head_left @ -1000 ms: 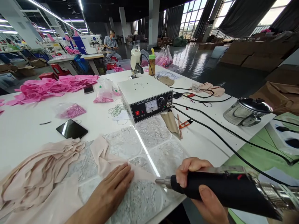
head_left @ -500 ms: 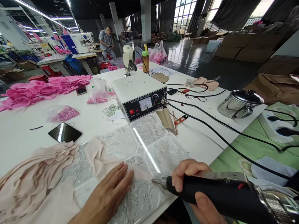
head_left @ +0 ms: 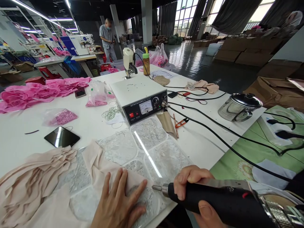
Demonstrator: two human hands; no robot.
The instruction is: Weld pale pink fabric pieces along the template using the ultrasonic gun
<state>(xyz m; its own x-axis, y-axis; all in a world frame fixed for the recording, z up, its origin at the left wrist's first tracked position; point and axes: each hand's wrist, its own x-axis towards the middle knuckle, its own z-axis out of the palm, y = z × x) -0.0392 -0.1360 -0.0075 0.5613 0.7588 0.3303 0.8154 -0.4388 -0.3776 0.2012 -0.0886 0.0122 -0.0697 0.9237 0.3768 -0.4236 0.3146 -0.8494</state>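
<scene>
My left hand (head_left: 120, 202) lies flat with fingers spread on a beige fabric piece (head_left: 99, 164) that rests over a clear textured plastic sheet (head_left: 152, 142). My right hand (head_left: 192, 190) grips a black handheld welding tool (head_left: 213, 201); its metal tip (head_left: 158, 188) points left, just right of my left fingertips and close above the sheet. A black cable (head_left: 213, 136) runs across the table from the white control box (head_left: 139, 95) toward the tool.
A stack of beige fabric pieces (head_left: 30, 183) lies at the left, a black phone (head_left: 61, 136) behind it. Pink fabric (head_left: 35, 91), bags of pink bits (head_left: 60, 116), orange snips (head_left: 181, 122) and a steel pot (head_left: 238, 107) sit on the white table (head_left: 213, 152). A person stands far behind.
My left hand has spread its fingers and shifted slightly right on the fabric. The tool tip has moved a little left and down. The person at the back has stood up.
</scene>
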